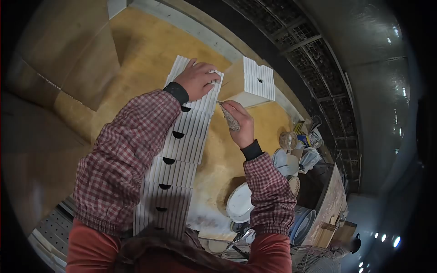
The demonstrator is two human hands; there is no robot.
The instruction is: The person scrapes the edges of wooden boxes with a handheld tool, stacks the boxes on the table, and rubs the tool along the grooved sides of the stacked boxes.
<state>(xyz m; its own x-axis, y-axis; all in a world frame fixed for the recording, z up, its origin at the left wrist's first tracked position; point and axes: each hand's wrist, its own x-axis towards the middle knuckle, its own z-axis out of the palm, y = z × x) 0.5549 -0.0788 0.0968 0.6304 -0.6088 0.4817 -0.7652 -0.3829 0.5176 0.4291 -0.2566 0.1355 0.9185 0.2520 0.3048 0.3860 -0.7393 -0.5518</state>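
A long row of white ribbed stacks (182, 149), made of thin layers with dark half-round notches, runs from my body toward the far side. My left hand (195, 82) lies on the far stack of white ribbed pieces, fingers bent over its right edge. My right hand (242, 123) is closed around a small tool with a speckled, rough-looking handle (230, 119). The tool's thin tip points toward the right side of the far stack; whether it touches cannot be seen. Just beyond it stands a separate white ribbed stack (258, 82) with one dark notch.
Large cardboard sheets (68, 50) stand on the left of the yellowish tabletop (136, 41). At right are a white bowl (240, 203), a glass jar (287, 140) and several cluttered containers. A fan guard (314, 260) and a person (346, 248) are at lower right.
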